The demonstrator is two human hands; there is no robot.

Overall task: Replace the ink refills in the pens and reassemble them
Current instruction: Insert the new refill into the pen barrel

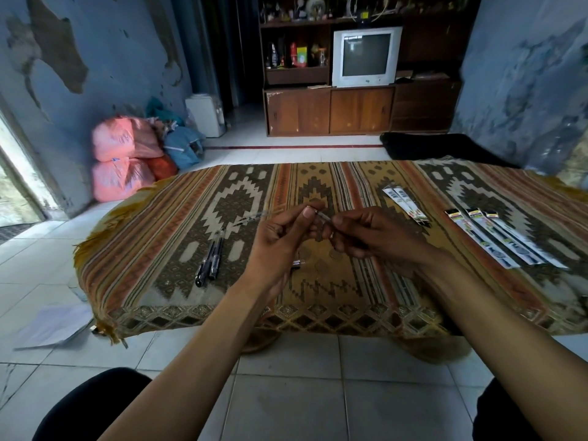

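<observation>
Pens (210, 260): two dark pens side by side on the patterned tabletop (334, 281), left of both hands.
Left hand (280, 237): fingers pinch a clear pen barrel (254, 218) above the tabletop.
Right hand (366, 232): fingers pinch the same barrel's other end.
Refill packets (499, 237): lying at far right.

Your arms are bare the whole way up to the bottom edge of the shot, no sleeves showing at all, no watch or bracelets on either wrist. Your left hand (280, 240) and right hand (366, 233) are bare too, no gloves, nails cut short. Down in both bottom corners you've got something plain black on your legs, no pattern or logo that I can make out.
</observation>
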